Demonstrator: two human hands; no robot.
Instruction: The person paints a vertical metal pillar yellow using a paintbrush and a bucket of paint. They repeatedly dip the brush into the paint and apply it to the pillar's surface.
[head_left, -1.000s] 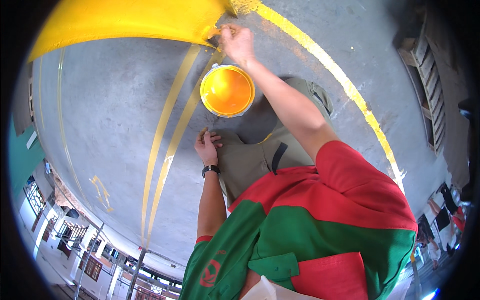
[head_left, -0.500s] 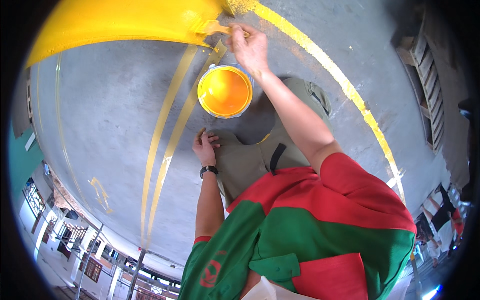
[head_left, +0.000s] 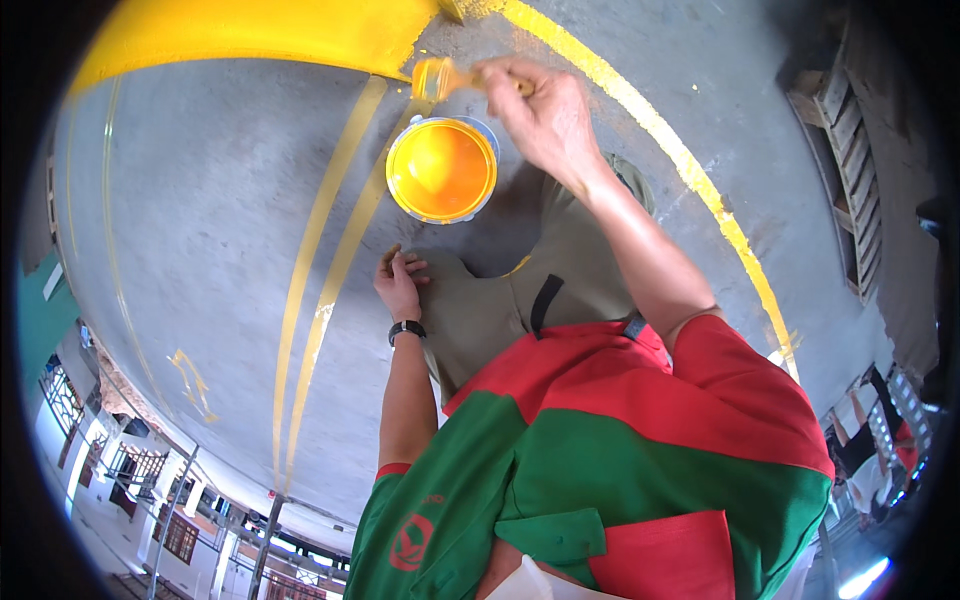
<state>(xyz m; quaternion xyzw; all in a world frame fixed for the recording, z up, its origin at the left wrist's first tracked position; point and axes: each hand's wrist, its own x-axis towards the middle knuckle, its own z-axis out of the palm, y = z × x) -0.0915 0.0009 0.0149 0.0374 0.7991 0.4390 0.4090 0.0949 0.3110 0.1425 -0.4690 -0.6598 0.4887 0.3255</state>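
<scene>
A: What lies nearest the camera?

B: The person's red and green shirt (head_left: 640, 450), then the olive trousers (head_left: 500, 300) over a bent knee. The left hand (head_left: 398, 283), with a black watch (head_left: 406, 327) at its wrist, rests on that knee just below the paint can, fingers spread and gripping nothing.

A: And the paint can itself?

B: The paint can (head_left: 442, 168) stands upright on the grey concrete floor (head_left: 200, 200), open and full of yellow paint. It sits just beyond the knee, touching the upper end of a pair of thin yellow lines (head_left: 320, 290) that run down and away from it.

A: Where is the right hand?

B: The right hand (head_left: 545, 115) is above and to the right of the can, closed around the handle of a paintbrush (head_left: 450, 78). The brush's yellow-loaded bristles hang just over the can's far rim.

A: Farther out?

B: Beyond the can lies a broad yellow painted area (head_left: 250, 35). A yellow stripe (head_left: 690, 190) curves away to the can's right, and a wooden pallet (head_left: 850, 170) lies well past that stripe.
</scene>
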